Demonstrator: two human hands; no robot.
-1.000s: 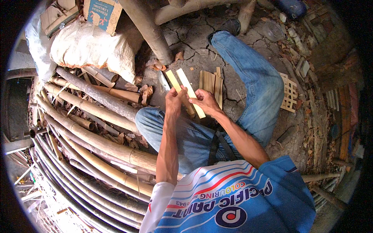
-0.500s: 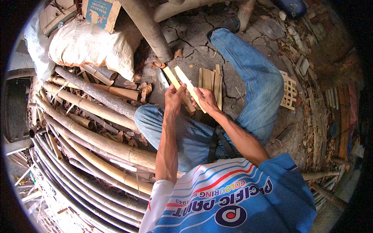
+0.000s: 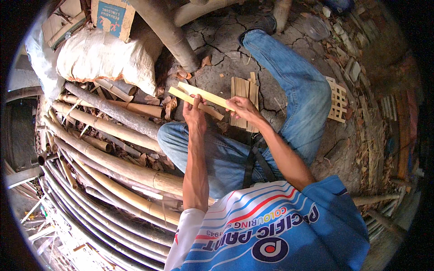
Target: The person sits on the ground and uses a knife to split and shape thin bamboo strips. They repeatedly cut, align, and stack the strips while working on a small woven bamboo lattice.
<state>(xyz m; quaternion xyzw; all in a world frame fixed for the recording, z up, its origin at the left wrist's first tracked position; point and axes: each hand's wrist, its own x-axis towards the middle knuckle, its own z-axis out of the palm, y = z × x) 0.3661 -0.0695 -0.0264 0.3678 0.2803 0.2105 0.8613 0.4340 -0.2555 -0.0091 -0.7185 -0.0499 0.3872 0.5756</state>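
Note:
Two pale yellow, flat bamboo strips are held over the ground in front of my lap. My left hand [image 3: 195, 114] is closed, its thumb and fingers pinching the nearer bamboo strip [image 3: 177, 93] and touching the middle of the farther bamboo strip [image 3: 210, 97]. That farther strip slants down to the right, where my right hand [image 3: 244, 109] pinches its end. Just beyond the right hand lies a bundle of split bamboo slats [image 3: 241, 88] on the cracked earth. A browner wood piece [image 3: 212, 112] shows between my hands; whether it touches them I cannot tell.
Long bamboo poles [image 3: 122, 159] lie stacked along my left side. A white sack [image 3: 106, 56] and a printed cardboard box [image 3: 113, 19] stand at far left, near a thick post [image 3: 169, 36]. Beyond my bent right knee is a woven bamboo lattice [image 3: 337, 100].
Both strips have turned from steeply upright to a flatter slant, their far ends swinging left. My right hand has shifted slightly right and away to the farther strip's end; my left hand moved slightly left.

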